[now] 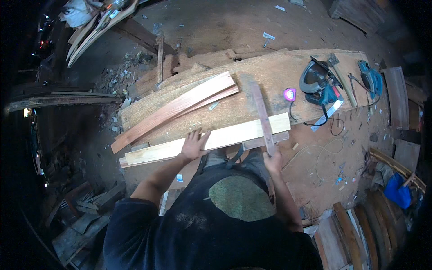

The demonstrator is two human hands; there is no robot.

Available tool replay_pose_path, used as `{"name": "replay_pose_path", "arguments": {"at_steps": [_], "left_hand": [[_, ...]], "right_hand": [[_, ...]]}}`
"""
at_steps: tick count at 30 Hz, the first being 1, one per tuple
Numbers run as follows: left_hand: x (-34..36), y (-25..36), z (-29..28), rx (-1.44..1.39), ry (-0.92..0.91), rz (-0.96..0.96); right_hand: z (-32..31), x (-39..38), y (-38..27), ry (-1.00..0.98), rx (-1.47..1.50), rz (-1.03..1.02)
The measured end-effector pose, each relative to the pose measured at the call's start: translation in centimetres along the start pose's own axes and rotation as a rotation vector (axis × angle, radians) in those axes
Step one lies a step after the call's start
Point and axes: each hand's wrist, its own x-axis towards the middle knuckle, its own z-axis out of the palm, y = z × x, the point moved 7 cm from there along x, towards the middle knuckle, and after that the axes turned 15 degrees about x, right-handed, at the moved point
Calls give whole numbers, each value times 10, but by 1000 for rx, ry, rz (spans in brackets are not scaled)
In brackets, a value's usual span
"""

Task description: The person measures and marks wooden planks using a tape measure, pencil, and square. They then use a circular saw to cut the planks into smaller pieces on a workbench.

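Note:
A long pale board (229, 136) lies along the near edge of the workbench, partly over another board. My left hand (194, 145) rests on it left of the middle, fingers spread. Across its right part lies a flat, dark reddish wooden strip (262, 105). Closed round the near end of this strip is my right hand (272, 161). A shorter wooden crosspiece (256, 143) sits under the strip at the board's near edge, making a shape like a T-square; whether the two are joined, I cannot tell.
Reddish boards (180, 105) lie slanted at the workbench's (216, 67) left. A pink tape measure (290, 94), a circular saw (319, 81), a hammer (342, 78) and a blue power tool (371, 80) are to the right. Cords trail off the near edge. Scrap wood surrounds the floor.

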Motion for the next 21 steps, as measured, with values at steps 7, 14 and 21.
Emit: {"name": "replay_pose_path", "arguments": {"at_steps": [7, 14, 21], "left_hand": [[-33, -37, 1, 28, -47, 22], [-54, -153, -56, 111, -59, -141], [-43, -256, -1, 65, -34, -294]], "right_hand": [[-17, -11, -16, 191, 129, -36], [-22, -26, -52, 334, 253, -134], [-12, -31, -55, 258, 96, -10]]}}
